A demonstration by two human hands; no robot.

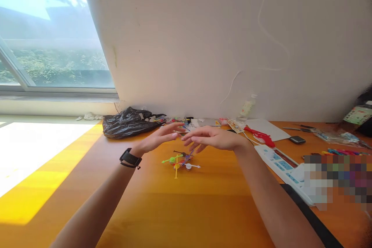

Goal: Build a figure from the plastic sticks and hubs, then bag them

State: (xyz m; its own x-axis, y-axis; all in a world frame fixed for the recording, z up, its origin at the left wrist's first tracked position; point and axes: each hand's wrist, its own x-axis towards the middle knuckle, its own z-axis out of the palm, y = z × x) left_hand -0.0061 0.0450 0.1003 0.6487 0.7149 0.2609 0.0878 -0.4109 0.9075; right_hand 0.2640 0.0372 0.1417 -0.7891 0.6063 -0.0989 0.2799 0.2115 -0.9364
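A small cluster of colourful plastic pieces (181,161) lies on the wooden table (180,213). Thin arrow-tipped stems in green, yellow, white, blue and black stick out from it. Above and just behind it, my left hand (158,137) hovers with fingers stretched to the right and nothing in them. My right hand (213,138) hangs over the cluster's far right side, fingers extended and apart, pointing left. The fingertips of both hands nearly meet; whether they touch each other I cannot tell. A black watch (130,158) is on my left wrist.
A black plastic bag (129,122) lies at the back left by the wall. Farther right are a clear bottle (248,106), a red plastic piece (260,136), white paper (269,128) and a small black box (297,140). A white power strip (283,170) runs beside my right forearm.
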